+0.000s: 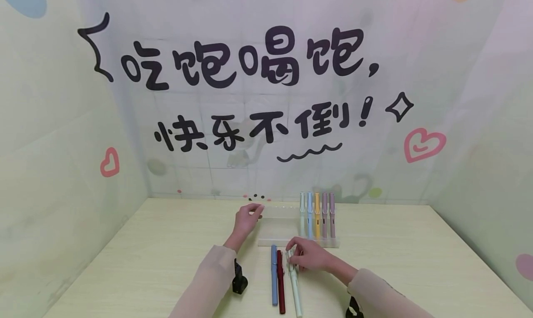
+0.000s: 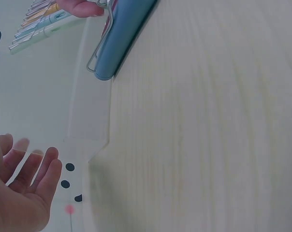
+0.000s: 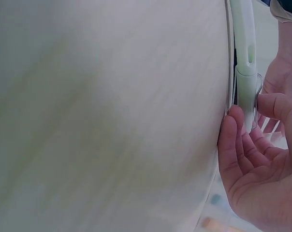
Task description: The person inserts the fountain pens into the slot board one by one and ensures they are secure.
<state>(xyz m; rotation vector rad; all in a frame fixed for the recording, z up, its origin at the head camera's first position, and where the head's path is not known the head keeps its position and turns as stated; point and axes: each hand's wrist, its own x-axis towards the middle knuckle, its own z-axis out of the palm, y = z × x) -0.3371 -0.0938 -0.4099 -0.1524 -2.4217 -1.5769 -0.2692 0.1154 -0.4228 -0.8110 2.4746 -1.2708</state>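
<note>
A clear plastic pen rack (image 1: 278, 242) stands toward the back of the table, with several capped pens upright in its right part. At its upper left corner my left hand (image 1: 246, 220) holds the edge, some fingertips showing through the plastic in the left wrist view. In front of the rack, my right hand (image 1: 310, 254) pinches a pale green pen (image 1: 296, 288) near its clip end, thumb on the clip side and fingers opposite. Just left of it lie a dark red pen (image 1: 281, 283) and a blue pen (image 1: 274, 276), side by side, clip ends toward the rack.
In the rack stand a pale green pen (image 1: 302, 216), a light blue pen (image 1: 310, 218), a yellow pen (image 1: 318, 218) and two mauve pens (image 1: 328, 218). A printed backdrop (image 1: 250, 170) rises behind the table (image 1: 395, 248). Each forearm wears a black wrist camera (image 1: 239, 281).
</note>
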